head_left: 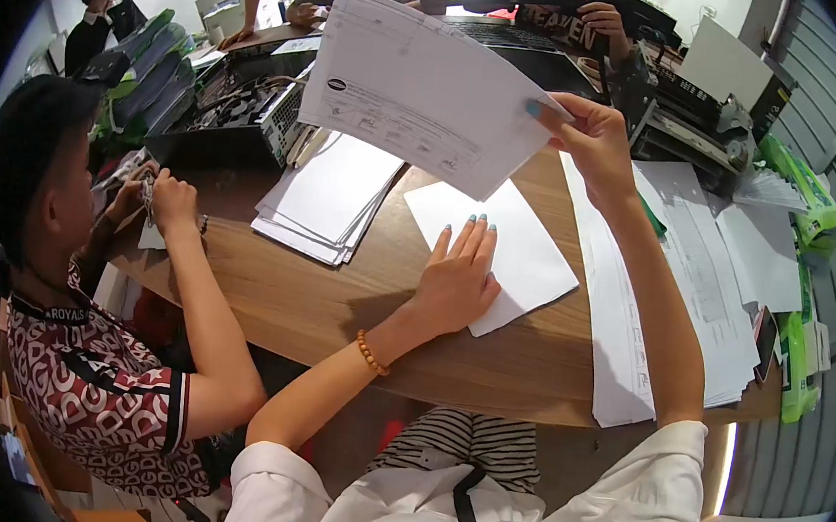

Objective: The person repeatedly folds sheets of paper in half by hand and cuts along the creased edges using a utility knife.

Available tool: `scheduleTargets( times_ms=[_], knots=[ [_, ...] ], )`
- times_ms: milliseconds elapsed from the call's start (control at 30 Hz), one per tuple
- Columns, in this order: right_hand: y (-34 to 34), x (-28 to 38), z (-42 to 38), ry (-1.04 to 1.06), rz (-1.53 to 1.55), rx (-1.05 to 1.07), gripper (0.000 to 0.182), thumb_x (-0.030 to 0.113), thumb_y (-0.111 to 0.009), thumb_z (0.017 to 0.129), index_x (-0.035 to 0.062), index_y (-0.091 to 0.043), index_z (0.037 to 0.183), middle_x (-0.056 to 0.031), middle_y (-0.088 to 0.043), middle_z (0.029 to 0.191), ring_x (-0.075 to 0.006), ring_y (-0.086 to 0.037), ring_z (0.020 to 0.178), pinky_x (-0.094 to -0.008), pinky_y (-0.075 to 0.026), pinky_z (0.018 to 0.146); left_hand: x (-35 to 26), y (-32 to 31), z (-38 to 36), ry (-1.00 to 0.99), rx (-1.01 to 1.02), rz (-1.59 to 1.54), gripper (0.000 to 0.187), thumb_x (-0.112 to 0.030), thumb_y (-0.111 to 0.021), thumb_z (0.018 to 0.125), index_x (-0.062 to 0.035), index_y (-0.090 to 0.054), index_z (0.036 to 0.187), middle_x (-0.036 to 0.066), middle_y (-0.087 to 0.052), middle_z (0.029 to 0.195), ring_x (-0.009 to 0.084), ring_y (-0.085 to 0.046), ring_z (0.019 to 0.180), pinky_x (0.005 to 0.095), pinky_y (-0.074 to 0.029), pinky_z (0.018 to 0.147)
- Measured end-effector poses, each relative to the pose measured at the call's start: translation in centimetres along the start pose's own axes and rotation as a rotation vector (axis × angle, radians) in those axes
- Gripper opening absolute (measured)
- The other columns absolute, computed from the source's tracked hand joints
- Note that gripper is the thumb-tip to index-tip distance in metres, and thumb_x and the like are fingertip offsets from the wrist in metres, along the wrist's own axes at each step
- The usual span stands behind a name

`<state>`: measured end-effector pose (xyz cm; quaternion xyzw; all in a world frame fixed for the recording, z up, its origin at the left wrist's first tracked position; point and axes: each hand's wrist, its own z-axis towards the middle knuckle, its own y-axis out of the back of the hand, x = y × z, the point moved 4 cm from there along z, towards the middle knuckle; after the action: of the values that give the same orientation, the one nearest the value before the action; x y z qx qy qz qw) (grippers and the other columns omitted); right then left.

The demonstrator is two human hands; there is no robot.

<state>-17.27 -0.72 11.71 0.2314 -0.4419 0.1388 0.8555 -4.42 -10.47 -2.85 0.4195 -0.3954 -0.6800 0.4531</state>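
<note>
My right hand [592, 147] is raised above the table, pinching the right corner of a printed sheet of paper [423, 87]. The sheet hangs tilted in the air, with a dark oval logo and small print along its lower part. Flat on blank white paper [526, 271] lies my left hand [459, 273], fingers stretched out and holding nothing. A beaded bracelet circles my left wrist. To the left of that hand sits a stack of white sheets [329, 199]. Printed sheets [692, 255] spread beside my right forearm.
The wooden table [352, 330] curves along its front edge. At my left, a seated person [110, 373] handles a small object. An opened computer case [237, 111] stands at the back left. Electronic equipment [689, 116] and green packets [806, 196] crowd the right; other people stand behind.
</note>
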Motion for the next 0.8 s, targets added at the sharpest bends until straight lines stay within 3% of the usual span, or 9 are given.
scheduleTargets(
  times_ms=[233,300,400,433,500,567,667,700,800],
  knots=[
    [2.7,-1.4,-3.8,-0.233,0.491,-0.063,0.028,0.013,-0.059,0.087,-0.0033,-0.058,0.110,-0.0102,-0.064,0.093,-0.0149,-0.064,0.083,-0.0325,-0.056,0.077,1.9,2.9,1.0,0.137,-0.039,-0.320,0.071,-0.029,-0.060,0.081,0.0058,-0.028,0.134,0.027,-0.025,0.139,0.0328,-0.019,0.135,0.0493,-0.010,0.110],
    [3.4,-2.3,-4.9,-0.318,0.614,-0.064,0.026,0.013,-0.058,0.088,-0.0035,-0.059,0.108,-0.0102,-0.063,0.095,-0.0153,-0.063,0.085,-0.0330,-0.055,0.079,1.8,5.2,1.1,0.075,-0.075,-1.368,0.067,-0.034,-0.061,0.083,0.0017,-0.032,0.132,0.020,-0.032,0.138,0.0296,-0.025,0.133,0.0532,-0.017,0.107],
    [3.2,-2.5,-7.0,-0.361,0.557,-0.094,0.025,0.014,-0.058,0.088,-0.0038,-0.059,0.105,-0.0101,-0.063,0.096,-0.0151,-0.063,0.086,-0.0334,-0.055,0.080,2.1,6.2,1.6,-0.211,-0.052,-1.966,0.057,-0.036,-0.060,0.085,0.0012,-0.041,0.123,0.015,-0.047,0.126,0.0236,-0.045,0.119,0.0402,-0.040,0.098],
    [2.9,-2.8,-7.6,-0.373,0.530,-0.088,0.026,0.015,-0.059,0.088,-0.0038,-0.059,0.105,-0.0102,-0.063,0.095,-0.0152,-0.063,0.086,-0.0334,-0.055,0.079,1.3,6.7,1.7,-0.215,-0.037,-1.973,0.057,-0.036,-0.060,0.085,0.0012,-0.041,0.123,0.015,-0.047,0.126,0.0236,-0.045,0.119,0.0402,-0.040,0.098],
    [1.9,-3.5,-8.8,-0.432,0.557,-0.058,0.029,0.021,-0.058,0.089,-0.0039,-0.059,0.104,-0.0124,-0.063,0.095,-0.0165,-0.063,0.088,-0.0325,-0.055,0.079,1.3,7.0,1.9,0.324,-0.292,-1.697,0.045,-0.026,-0.059,0.088,0.0057,-0.046,0.117,0.015,-0.055,0.115,0.0196,-0.056,0.105,0.0310,-0.047,0.087],
    [3.3,-5.3,-8.9,-0.512,0.497,0.088,0.036,0.028,-0.057,0.089,-0.0044,-0.058,0.104,-0.0132,-0.064,0.096,-0.0214,-0.064,0.088,-0.0336,-0.054,0.078,2.5,5.9,2.5,0.411,-0.289,-1.635,0.039,-0.020,-0.058,0.088,0.0075,-0.048,0.114,0.015,-0.058,0.109,0.0179,-0.058,0.098,0.0290,-0.048,0.082],
    [10.3,-8.7,-7.7,-0.059,-0.907,-0.331,0.044,0.033,-0.060,0.084,-0.0049,-0.057,0.106,-0.0168,-0.062,0.102,-0.0352,-0.057,0.097,-0.0398,-0.043,0.087,5.1,4.3,2.1,0.524,-0.231,-1.481,0.032,-0.011,-0.058,0.086,0.0099,-0.051,0.109,0.013,-0.062,0.099,0.0165,-0.061,0.088,0.0274,-0.048,0.075],
    [11.8,-10.4,-8.0,0.052,-1.125,-0.422,0.041,0.029,-0.061,0.083,-0.0041,-0.056,0.107,-0.0189,-0.059,0.105,-0.0354,-0.052,0.102,-0.0393,-0.040,0.092,5.5,4.0,1.8,0.554,-0.160,-1.392,0.031,-0.009,-0.058,0.084,0.0105,-0.052,0.108,0.013,-0.063,0.096,0.0167,-0.061,0.084,0.0279,-0.048,0.075],
    [13.4,-13.2,-9.0,-0.081,-1.220,-0.272,0.040,0.023,-0.061,0.081,-0.0040,-0.054,0.110,-0.0187,-0.057,0.107,-0.0357,-0.051,0.103,-0.0396,-0.039,0.092,6.1,3.5,1.1,0.543,-0.151,-1.158,0.033,-0.001,-0.056,0.080,0.0111,-0.048,0.109,0.015,-0.060,0.099,0.0164,-0.060,0.086,0.0281,-0.049,0.075]
  ],
)
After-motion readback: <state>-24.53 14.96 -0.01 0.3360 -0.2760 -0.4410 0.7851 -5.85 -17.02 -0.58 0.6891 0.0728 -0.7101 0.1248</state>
